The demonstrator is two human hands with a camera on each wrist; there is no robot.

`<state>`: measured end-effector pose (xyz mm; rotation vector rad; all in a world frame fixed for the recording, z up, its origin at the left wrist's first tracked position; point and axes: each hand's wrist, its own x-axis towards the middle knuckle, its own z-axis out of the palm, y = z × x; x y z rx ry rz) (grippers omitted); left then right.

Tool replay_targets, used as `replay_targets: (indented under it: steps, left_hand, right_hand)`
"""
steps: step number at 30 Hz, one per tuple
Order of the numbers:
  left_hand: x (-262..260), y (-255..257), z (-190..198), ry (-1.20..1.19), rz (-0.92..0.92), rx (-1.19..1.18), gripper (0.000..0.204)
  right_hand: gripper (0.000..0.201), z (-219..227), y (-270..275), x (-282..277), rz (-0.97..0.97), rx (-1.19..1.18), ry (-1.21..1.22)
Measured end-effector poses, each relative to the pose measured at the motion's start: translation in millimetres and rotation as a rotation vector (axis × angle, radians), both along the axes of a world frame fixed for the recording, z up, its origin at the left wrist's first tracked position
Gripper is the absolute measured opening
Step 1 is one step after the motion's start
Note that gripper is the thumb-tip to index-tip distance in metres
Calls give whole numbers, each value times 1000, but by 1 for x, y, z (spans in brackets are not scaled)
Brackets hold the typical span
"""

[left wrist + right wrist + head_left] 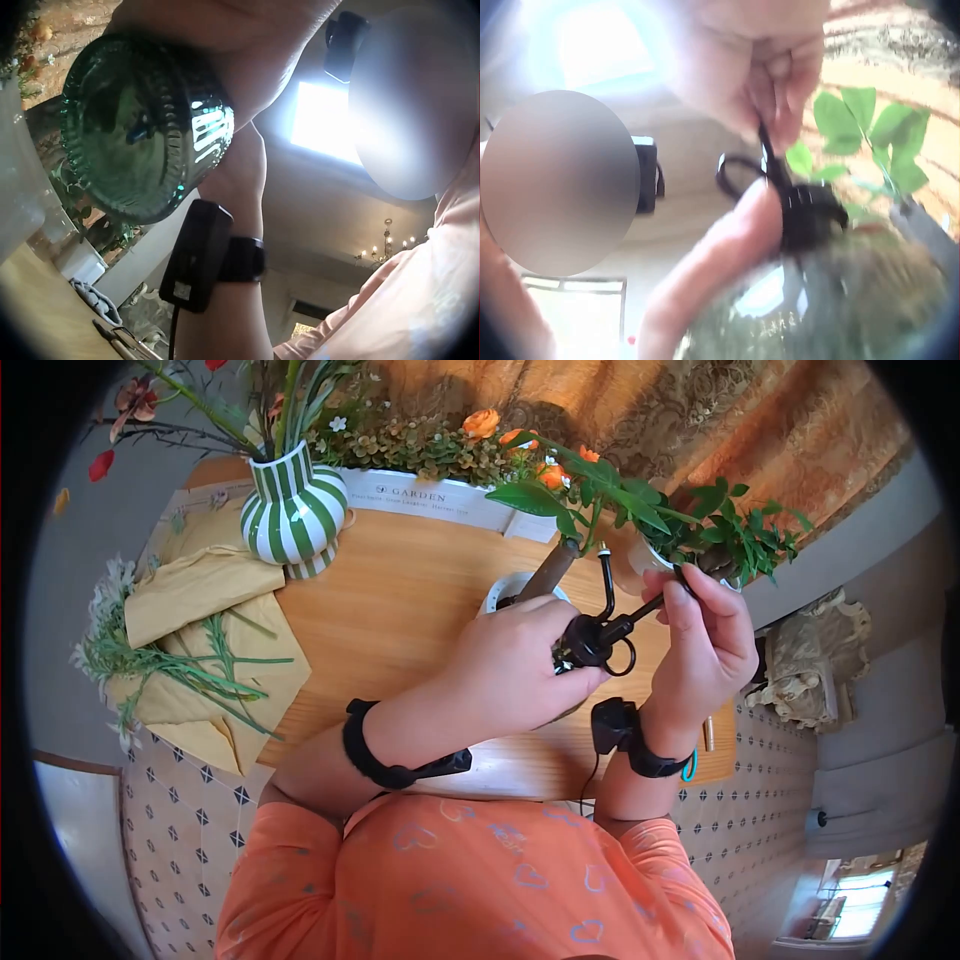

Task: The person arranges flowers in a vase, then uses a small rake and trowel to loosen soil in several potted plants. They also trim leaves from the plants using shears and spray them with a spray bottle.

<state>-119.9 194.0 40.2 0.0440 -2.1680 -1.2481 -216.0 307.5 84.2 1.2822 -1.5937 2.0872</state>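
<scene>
My left hand (510, 660) is wrapped around a green glass spray bottle (124, 127), seen from its base in the left wrist view. The bottle's black pump head (582, 644) points to the right, with a finger ring below and a thin bent nozzle (607, 582) rising from it. With thumb and fingertips, my right hand (705, 645) pinches the end of the black pump rod (648, 607). Behind the nozzle, a leafy plant (535, 500) on a brown pole (550, 572) stands in a white pot (495, 596), partly hidden by my left hand.
A green-and-white striped vase (293, 510) of flowers stands back left. Cut stems (205, 665) lie on brown paper (275, 645) at the left. A white planter box (420, 498) runs along the back of the wooden table (390, 580), and another leafy plant (750, 535) is back right.
</scene>
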Motion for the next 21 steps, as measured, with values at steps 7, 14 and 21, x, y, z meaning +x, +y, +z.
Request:
replay_targets:
  steps: [7,14,21]
  left_hand:
    - [-11,-9,14,-63,23,13,31]
    - [-18,-1,27,-11,21,36,31]
    - [-26,16,33,5,-26,-82,29]
  right_hand:
    - [15,11,-9,-5,-66,141,-30]
    - [15,12,-2,-6,7,80,-18]
    - [14,31,15,-15,-218,-107,16]
